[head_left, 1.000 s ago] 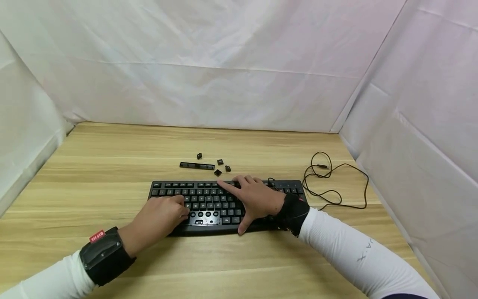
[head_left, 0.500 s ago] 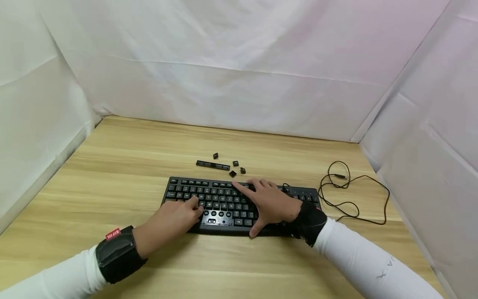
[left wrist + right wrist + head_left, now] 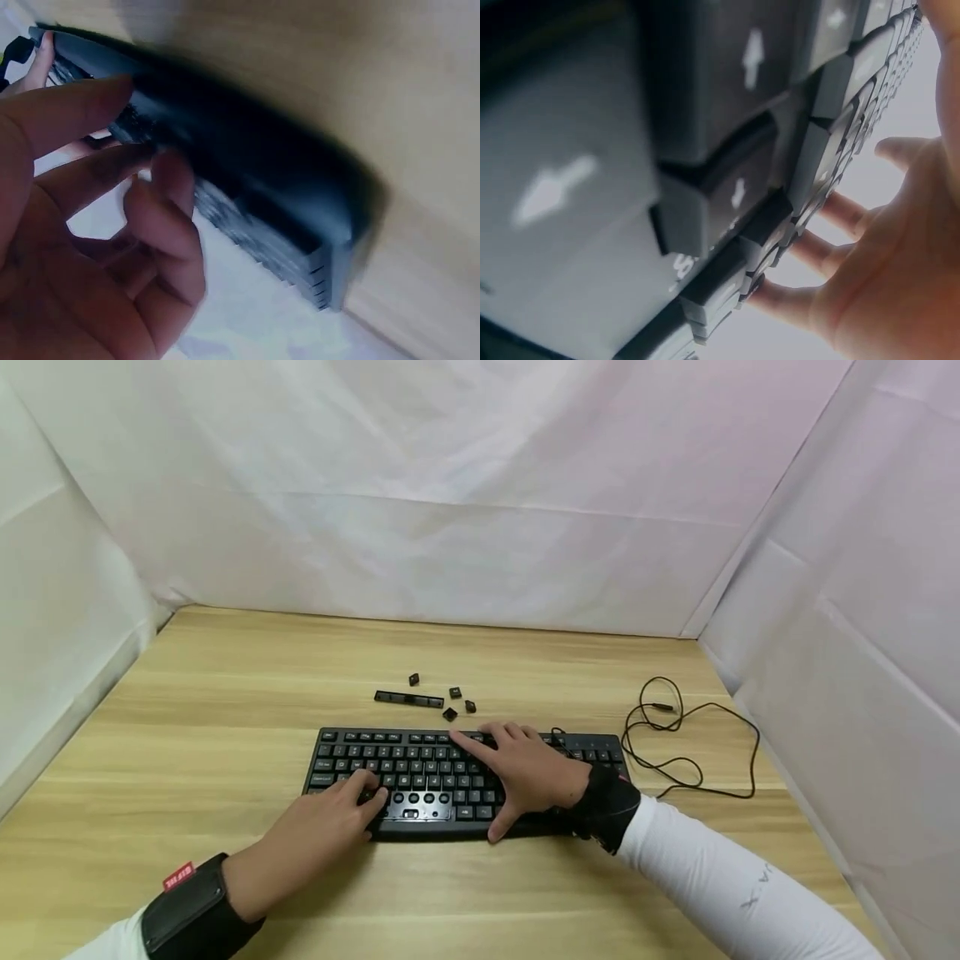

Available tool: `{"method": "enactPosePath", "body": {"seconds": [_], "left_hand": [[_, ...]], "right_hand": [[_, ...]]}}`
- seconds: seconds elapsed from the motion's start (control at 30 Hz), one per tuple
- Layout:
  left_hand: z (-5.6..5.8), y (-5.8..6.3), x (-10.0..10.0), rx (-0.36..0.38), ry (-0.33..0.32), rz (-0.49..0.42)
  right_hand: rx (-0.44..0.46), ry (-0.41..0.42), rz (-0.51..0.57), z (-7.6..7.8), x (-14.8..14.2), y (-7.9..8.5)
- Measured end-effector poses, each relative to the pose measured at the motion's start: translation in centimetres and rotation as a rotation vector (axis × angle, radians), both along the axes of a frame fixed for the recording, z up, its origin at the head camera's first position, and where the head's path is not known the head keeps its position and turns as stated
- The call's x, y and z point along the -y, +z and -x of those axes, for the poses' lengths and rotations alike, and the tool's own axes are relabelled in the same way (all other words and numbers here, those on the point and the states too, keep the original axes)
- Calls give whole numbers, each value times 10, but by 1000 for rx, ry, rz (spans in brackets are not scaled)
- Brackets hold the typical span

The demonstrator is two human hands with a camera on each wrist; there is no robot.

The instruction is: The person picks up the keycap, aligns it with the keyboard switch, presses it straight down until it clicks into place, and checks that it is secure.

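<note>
A black keyboard [image 3: 480, 828] lies on the wooden table with a bare patch [image 3: 423, 814] in its lower keys, where round switch plungers show. Over the keys just left of that patch is my left hand [image 3: 330, 814], thumb and index finger curved and apart, the other fingers curled in the left wrist view. Nothing shows between thumb and index. My right hand [image 3: 534, 777] rests across the right half of the keyboard, fingers spread to the back edge and thumb at the front edge. Behind the keyboard lie a loose spacebar [image 3: 408, 698] and several loose keycaps [image 3: 450, 714].
A thin black cable [image 3: 697, 787] loops over the table [image 3: 225, 693] at the right, its plug [image 3: 663, 707] inside the loops. White cloth walls [image 3: 420, 552] enclose the back and both sides.
The head view has shifted right and back left. My left thumb and index finger, close together earlier, are now spread apart over the keys. My right hand keeps its place on the keyboard.
</note>
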State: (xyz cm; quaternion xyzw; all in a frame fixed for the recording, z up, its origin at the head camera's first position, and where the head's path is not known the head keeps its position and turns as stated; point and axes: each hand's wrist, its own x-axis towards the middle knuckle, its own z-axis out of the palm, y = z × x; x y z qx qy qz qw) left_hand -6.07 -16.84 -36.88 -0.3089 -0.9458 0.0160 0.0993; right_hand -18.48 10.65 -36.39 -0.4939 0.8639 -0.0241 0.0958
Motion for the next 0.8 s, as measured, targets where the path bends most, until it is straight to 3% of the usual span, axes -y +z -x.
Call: {"method": "enactPosePath", "body": {"seconds": [0.2, 0.33, 0.43, 0.53, 0.63, 0.8], "left_hand": [[-8, -7, 5, 101, 31, -74], [4, 3, 6, 158, 83, -167], [30, 17, 6, 159, 107, -224], [64, 29, 7, 169, 124, -256], [99, 38, 8, 196, 188, -236], [150, 41, 6, 252, 315, -139]], "right_hand": [[5, 8, -9, -5, 1, -5], [8, 9, -16, -7, 2, -4], [3, -5, -25, -5, 2, -2], [2, -17, -39, -3, 2, 0], [1, -27, -48, -2, 2, 1], [-30, -26, -76, -2, 3, 2]]}}
